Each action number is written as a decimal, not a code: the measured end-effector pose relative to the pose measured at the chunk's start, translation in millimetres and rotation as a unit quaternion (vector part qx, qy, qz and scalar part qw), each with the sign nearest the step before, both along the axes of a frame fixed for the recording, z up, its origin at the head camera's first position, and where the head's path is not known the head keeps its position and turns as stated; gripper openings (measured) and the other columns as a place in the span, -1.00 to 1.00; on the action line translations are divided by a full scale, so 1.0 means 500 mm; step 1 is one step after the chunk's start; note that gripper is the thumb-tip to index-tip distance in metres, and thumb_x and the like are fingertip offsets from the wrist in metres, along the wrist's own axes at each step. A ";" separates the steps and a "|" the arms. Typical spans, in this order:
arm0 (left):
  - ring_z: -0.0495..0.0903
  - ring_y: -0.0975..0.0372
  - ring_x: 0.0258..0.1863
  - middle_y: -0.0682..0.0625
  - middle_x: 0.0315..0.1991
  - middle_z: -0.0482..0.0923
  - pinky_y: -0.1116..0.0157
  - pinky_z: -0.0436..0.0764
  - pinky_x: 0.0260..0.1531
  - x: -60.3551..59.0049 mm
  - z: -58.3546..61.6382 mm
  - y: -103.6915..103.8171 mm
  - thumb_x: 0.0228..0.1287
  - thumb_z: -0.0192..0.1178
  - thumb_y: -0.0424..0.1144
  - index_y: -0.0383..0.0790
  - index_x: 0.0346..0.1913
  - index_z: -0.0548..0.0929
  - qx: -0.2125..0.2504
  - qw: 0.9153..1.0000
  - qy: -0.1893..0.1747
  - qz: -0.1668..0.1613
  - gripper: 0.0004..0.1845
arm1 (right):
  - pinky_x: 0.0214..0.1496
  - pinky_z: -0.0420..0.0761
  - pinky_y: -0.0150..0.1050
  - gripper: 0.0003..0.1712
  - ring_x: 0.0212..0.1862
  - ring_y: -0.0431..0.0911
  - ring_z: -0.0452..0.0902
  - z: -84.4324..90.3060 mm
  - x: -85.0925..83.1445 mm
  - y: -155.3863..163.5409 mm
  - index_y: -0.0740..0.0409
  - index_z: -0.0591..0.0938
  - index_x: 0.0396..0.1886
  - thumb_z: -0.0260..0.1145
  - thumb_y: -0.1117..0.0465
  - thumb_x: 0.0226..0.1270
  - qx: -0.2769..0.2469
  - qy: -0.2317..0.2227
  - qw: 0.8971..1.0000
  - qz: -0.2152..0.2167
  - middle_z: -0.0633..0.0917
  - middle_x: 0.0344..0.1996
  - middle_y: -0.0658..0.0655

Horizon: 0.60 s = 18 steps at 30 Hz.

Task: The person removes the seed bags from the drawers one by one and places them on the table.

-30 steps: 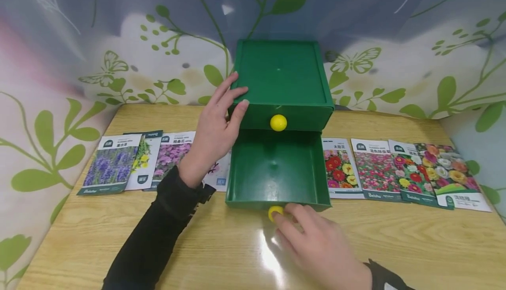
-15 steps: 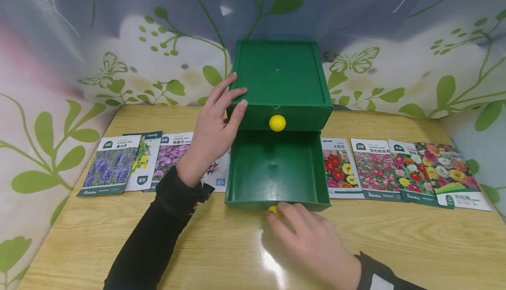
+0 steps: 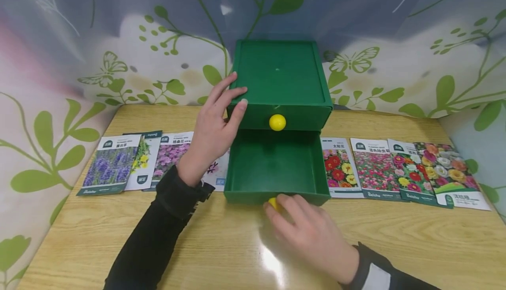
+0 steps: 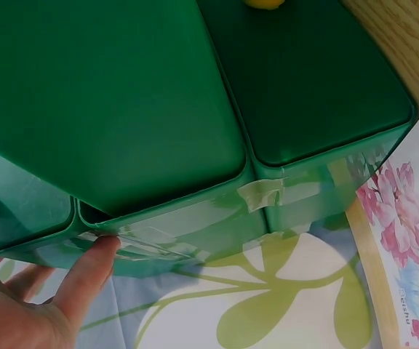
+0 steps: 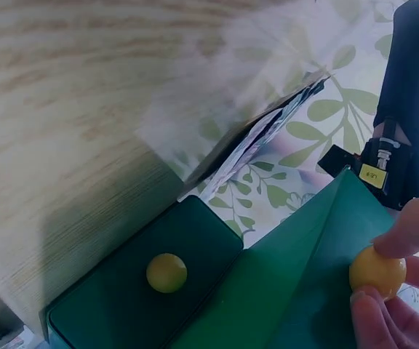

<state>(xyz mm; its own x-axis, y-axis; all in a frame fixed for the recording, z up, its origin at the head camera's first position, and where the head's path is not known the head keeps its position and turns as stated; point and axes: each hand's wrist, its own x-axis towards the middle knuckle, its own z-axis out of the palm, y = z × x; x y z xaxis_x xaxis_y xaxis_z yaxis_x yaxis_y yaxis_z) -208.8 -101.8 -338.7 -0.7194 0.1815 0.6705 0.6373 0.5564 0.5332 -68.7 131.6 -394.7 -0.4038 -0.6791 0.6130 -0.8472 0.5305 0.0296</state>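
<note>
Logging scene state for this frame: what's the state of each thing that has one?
lower drawer: pulled out, empty
upper drawer: shut
lower knob: pinched by right hand
left hand: flat against the cabinet corner
seed packets: lying flat in rows on table, overlapping

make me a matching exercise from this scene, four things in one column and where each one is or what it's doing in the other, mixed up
Things:
1. left hand
2. right hand
3. lavender seed packet
4. upper yellow knob

Places or states:
A. on the shut top drawer's front
B. far left of the packet row
C. pinches the lower drawer's knob
D. rests on the green box's top left edge

Pairs: 1-D, 2-C, 3-B, 4-A
</note>
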 end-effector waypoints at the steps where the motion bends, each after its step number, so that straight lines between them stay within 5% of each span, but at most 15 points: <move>1: 0.28 0.22 0.41 -0.03 0.47 0.26 0.29 0.42 -0.58 0.001 0.000 0.000 0.55 0.06 -0.14 -0.21 0.23 0.60 0.001 1.000 -0.001 0.000 -0.65 | -0.51 0.60 -0.31 -0.59 -0.35 -0.02 0.55 0.000 -0.003 0.000 0.16 0.67 -0.02 -0.11 0.15 0.62 -0.003 0.001 1.000 0.002 0.60 -0.18 0.18; 10: 0.27 0.22 0.41 -0.03 0.46 0.27 0.28 0.39 -0.60 0.000 0.000 -0.001 0.54 0.07 -0.14 -0.21 0.23 0.60 -0.001 1.000 0.003 0.002 -0.65 | -0.45 0.65 -0.27 -0.63 -0.31 0.00 0.57 0.004 -0.032 0.001 0.19 0.66 0.01 -0.05 0.17 0.55 -0.002 -0.020 1.000 0.006 0.60 -0.15 0.20; 18: 0.25 0.22 0.43 -0.02 0.46 0.28 0.22 0.50 -0.43 -0.004 -0.002 -0.002 0.53 0.08 -0.16 -0.21 0.22 0.61 0.003 1.000 0.010 0.000 -0.66 | -0.46 0.64 -0.27 -0.70 -0.28 0.01 0.57 0.004 -0.057 0.000 0.19 0.66 0.01 0.33 0.31 0.27 0.000 -0.033 0.999 -0.006 0.58 -0.14 0.21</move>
